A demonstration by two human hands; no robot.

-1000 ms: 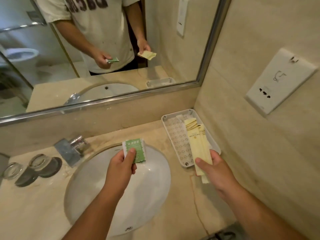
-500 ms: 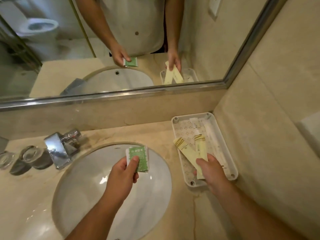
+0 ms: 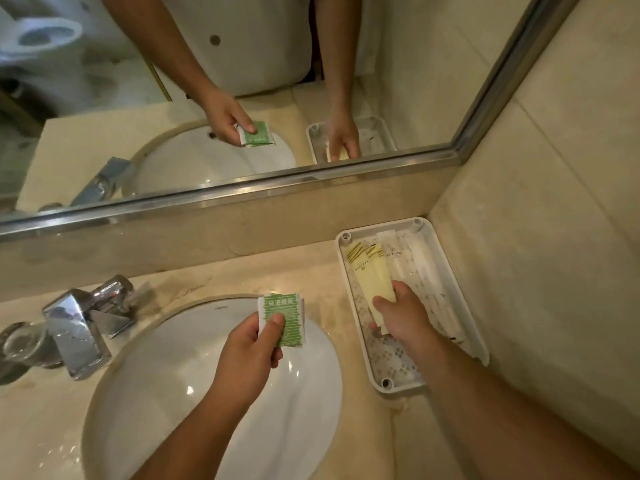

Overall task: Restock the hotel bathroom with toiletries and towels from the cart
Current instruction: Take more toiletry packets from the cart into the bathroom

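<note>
Over the tray, right hand pinches yellow sachets.

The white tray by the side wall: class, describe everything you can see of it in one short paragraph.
The white tray is a shallow rounded rectangle, plastic by its look, with a raised rim, round holes at its corners and a patterned floor. It lies flat on the beige countertop in the corner, close beside the side wall. Inside lie white-wrapped items and yellow packets, which the right hand grips over it.
</note>
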